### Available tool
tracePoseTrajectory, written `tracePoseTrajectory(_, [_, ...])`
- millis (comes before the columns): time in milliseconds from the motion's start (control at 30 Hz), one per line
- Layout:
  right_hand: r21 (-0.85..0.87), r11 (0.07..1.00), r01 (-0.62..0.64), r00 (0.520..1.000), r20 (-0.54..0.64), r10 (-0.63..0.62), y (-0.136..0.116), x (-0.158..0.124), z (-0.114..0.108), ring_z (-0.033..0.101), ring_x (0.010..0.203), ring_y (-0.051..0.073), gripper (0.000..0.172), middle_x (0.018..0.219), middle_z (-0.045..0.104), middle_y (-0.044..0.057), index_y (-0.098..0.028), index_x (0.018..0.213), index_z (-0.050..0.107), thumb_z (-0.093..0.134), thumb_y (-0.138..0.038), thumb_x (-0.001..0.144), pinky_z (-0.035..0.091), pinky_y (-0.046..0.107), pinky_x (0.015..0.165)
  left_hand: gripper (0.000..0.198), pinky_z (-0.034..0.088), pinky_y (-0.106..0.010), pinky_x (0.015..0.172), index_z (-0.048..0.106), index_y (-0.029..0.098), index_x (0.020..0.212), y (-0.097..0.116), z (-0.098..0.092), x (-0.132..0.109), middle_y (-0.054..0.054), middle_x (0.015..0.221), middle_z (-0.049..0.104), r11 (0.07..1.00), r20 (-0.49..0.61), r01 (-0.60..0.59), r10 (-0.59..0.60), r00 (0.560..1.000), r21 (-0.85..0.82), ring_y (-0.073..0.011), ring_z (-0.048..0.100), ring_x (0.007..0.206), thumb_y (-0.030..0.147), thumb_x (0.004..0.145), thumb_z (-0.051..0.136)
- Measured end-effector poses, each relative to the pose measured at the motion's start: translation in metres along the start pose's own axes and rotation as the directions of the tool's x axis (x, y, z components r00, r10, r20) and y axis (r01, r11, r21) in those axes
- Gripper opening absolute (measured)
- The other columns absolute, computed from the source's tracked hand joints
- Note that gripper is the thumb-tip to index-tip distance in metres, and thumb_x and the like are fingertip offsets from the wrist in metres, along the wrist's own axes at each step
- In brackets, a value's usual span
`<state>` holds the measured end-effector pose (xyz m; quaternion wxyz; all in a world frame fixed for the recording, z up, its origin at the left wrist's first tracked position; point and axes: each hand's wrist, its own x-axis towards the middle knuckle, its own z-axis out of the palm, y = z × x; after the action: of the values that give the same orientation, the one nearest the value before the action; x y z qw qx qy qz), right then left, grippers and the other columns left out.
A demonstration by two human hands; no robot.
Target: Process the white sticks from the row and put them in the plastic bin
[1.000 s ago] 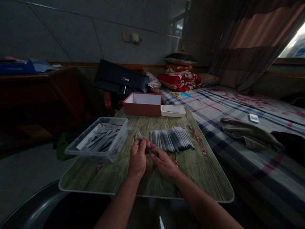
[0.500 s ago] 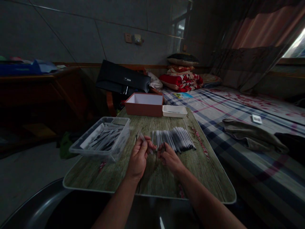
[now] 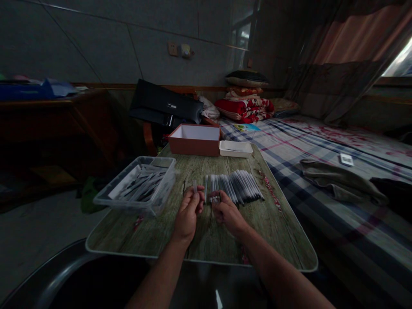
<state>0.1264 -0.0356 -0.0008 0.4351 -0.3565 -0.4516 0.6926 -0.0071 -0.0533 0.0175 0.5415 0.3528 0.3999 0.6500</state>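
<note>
Both my hands are over the wood-grain table (image 3: 277, 240), close together. My left hand (image 3: 188, 213) is closed around a thin clear pen tube (image 3: 195, 186) that sticks up from its fingers. My right hand (image 3: 228, 210) is closed at the near end of a row of pens (image 3: 234, 189) laid side by side on the table; its fingertips pinch something small I cannot make out. A clear plastic bin (image 3: 138, 189) with several pen parts sits left of my left hand.
At the table's far edge stand an open brown box (image 3: 195, 140) and a small white tray (image 3: 235, 148). A bed with a plaid sheet (image 3: 322, 171) runs along the right, with folded blankets (image 3: 245, 108) at its head. A dark desk (image 3: 48, 124) is on the left.
My left hand turned the clear tube from a leftward slant to upright. My right hand moved away from the left hand to the near end of the pen row.
</note>
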Motion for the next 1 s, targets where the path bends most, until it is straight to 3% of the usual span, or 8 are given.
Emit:
tracePoseTrajectory(100, [-0.010, 1.000, 0.025, 0.999, -0.038, -0.026, 0.002, 0.002, 0.000, 0.028, 0.043, 0.006, 0.025, 0.060, 0.041, -0.010, -0.024, 0.093, 0.038, 0.055, -0.030, 0.075, 0.021, 0.016, 0.038, 0.031, 0.037, -0.017, 0.051, 0.066, 0.019, 0.102, -0.011, 0.000, -0.001, 0.002, 0.080, 0.060, 0.995, -0.036, 0.098, -0.098, 0.995, 0.003, -0.0055, 0.047, 0.057, 0.035, 0.075, 0.070])
tracePoseTrajectory(200, [-0.110, 0.991, 0.074, 0.996, -0.041, -0.079, 0.004, 0.006, -0.001, 0.035, 0.047, 0.006, 0.022, 0.066, 0.046, -0.008, -0.023, 0.090, 0.040, 0.057, -0.031, 0.079, 0.028, 0.017, 0.042, 0.037, 0.042, -0.018, 0.057, 0.067, 0.018, 0.105, -0.023, 0.001, -0.001, -0.001, 0.087, 0.067, 0.982, -0.065, 0.190, -0.191, 0.979, -0.015, -0.0091, 0.059, 0.068, 0.032, 0.071, 0.073])
tracePoseTrajectory(333, [-0.311, 0.924, 0.221, 0.965, -0.067, -0.254, 0.007, 0.010, -0.005, 0.052, 0.069, 0.012, 0.015, 0.081, 0.056, 0.000, -0.020, 0.089, 0.052, 0.060, -0.030, 0.080, 0.044, 0.023, 0.058, 0.029, 0.050, -0.024, 0.064, 0.068, 0.016, 0.099, -0.034, 0.005, 0.002, -0.006, 0.091, 0.073, 0.946, -0.071, 0.258, -0.276, 0.958, -0.196, -0.0170, 0.068, 0.081, 0.024, 0.071, 0.070])
tracePoseTrajectory(433, [-0.371, 0.903, 0.215, 0.967, -0.049, -0.251, 0.007, 0.011, -0.008, 0.057, 0.072, 0.015, 0.019, 0.084, 0.061, 0.003, -0.019, 0.095, 0.058, 0.059, -0.033, 0.082, 0.048, 0.028, 0.063, 0.021, 0.056, -0.031, 0.074, 0.068, 0.016, 0.094, -0.034, 0.010, 0.002, -0.007, 0.090, 0.074, 0.893, -0.036, 0.310, -0.340, 0.940, -0.325, -0.0202, 0.071, 0.085, 0.017, 0.073, 0.066])
tracePoseTrajectory(533, [-0.396, 0.893, 0.216, 0.955, -0.105, -0.277, 0.005, 0.010, -0.009, 0.061, 0.079, 0.018, 0.023, 0.090, 0.065, 0.005, -0.019, 0.100, 0.057, 0.060, -0.032, 0.081, 0.049, 0.031, 0.071, 0.016, 0.057, -0.033, 0.078, 0.067, 0.015, 0.092, -0.029, 0.013, 0.001, -0.009, 0.093, 0.074, 0.852, -0.010, 0.352, -0.386, 0.922, -0.386, -0.0201, 0.071, 0.087, 0.012, 0.078, 0.060])
tracePoseTrajectory(733, [-0.602, 0.774, 0.197, 0.907, -0.188, -0.377, 0.003, 0.008, -0.008, 0.057, 0.071, 0.017, 0.012, 0.078, 0.060, 0.002, -0.020, 0.084, 0.054, 0.060, -0.030, 0.080, 0.046, 0.029, 0.065, 0.021, 0.058, -0.028, 0.077, 0.068, 0.013, 0.097, -0.026, 0.017, -0.003, -0.010, 0.094, 0.074, 0.824, 0.000, 0.380, -0.418, 0.908, -0.420, -0.0182, 0.072, 0.087, 0.009, 0.083, 0.053])
tracePoseTrajectory(900, [-0.738, 0.614, 0.281, 0.876, -0.064, -0.478, 0.004, 0.007, -0.009, 0.053, 0.079, 0.018, 0.005, 0.085, 0.053, 0.004, -0.019, 0.077, 0.058, 0.061, -0.023, 0.078, 0.044, 0.031, 0.073, 0.023, 0.058, -0.026, 0.071, 0.067, 0.015, 0.101, -0.031, 0.014, -0.003, -0.009, 0.096, 0.075, 0.849, -0.007, 0.372, -0.404, 0.915, -0.375, -0.0194, 0.072, 0.088, 0.011, 0.079, 0.059])
tracePoseTrajectory(1000, [-0.674, 0.680, 0.289, 0.886, -0.081, -0.457, 0.004, 0.007, -0.011, 0.053, 0.079, 0.018, 0.006, 0.084, 0.053, 0.004, -0.019, 0.077, 0.060, 0.057, -0.024, 0.079, 0.044, 0.030, 0.073, 0.021, 0.058, -0.029, 0.074, 0.066, 0.016, 0.098, -0.032, 0.011, -0.002, -0.008, 0.092, 0.075, 0.849, -0.027, 0.370, -0.409, 0.912, -0.377, -0.0188, 0.072, 0.085, 0.010, 0.079, 0.060])
